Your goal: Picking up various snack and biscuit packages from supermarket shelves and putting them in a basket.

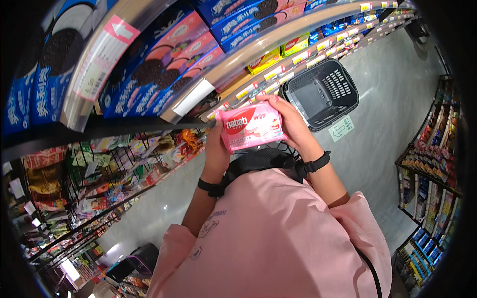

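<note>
A pink packet of Nabati wafers (250,128) is held up before my chest, its printed front facing me. My left hand (217,143) grips its left end, with the thumb near the edge. On the opposite side my right hand (288,119) holds the right end, its fingers curled over the top corner. The fingers behind the packet are hidden. Past my right hand, a black plastic shopping basket (320,93) shows no goods inside; its near edge is partly covered by my hand.
Shelves of blue Oreo boxes (167,70) rise close on the left, edged with price tags. Yellow Nabati packets (264,61) sit on a lower shelf. Bagged snacks hang on a rack (93,186) at lower left. Grey floor (376,104) runs toward another stocked shelf (428,160) at right.
</note>
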Available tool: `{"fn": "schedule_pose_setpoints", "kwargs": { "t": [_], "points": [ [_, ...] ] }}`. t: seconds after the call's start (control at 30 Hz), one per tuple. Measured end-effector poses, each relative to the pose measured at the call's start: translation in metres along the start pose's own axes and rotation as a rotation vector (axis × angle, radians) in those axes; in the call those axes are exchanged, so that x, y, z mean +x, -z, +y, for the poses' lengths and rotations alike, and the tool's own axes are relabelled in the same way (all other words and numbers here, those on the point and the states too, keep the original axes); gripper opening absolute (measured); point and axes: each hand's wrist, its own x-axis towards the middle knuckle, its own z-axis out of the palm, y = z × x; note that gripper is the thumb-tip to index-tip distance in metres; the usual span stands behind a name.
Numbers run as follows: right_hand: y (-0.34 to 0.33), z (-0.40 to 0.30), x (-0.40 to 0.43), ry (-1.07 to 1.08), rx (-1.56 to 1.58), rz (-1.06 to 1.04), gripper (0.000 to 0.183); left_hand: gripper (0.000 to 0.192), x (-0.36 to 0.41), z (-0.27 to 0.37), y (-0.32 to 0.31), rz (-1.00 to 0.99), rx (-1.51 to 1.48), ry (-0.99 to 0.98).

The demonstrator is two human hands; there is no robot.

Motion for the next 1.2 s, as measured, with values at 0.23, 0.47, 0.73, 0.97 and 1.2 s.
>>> {"fn": "schedule_pose_setpoints", "kwargs": {
  "t": [0.23,0.47,0.73,0.97,1.2],
  "points": [
    [0.001,-0.011,-0.011,0.020,0.001,-0.129,0.037,0.046,-0.020,-0.008,-0.026,0.142,-0.016,-0.146],
    [0.006,-0.039,-0.014,-0.059,0.013,-0.192,0.028,0.045,-0.036,-0.039,-0.039,0.192,0.144,-0.195],
    [0.031,-0.046,0.000,-0.297,-0.161,-0.136,0.014,0.062,-0.033,-0.011,-0.088,0.233,0.501,-0.486],
    [0.036,-0.054,0.000,-0.126,-0.221,-0.191,0.027,0.024,-0.031,-0.025,-0.076,0.147,0.446,-0.300],
    [0.032,-0.057,-0.006,0.151,-0.354,-0.237,0.032,0.029,-0.029,-0.027,-0.078,0.212,0.455,-0.168]
  ]
}}
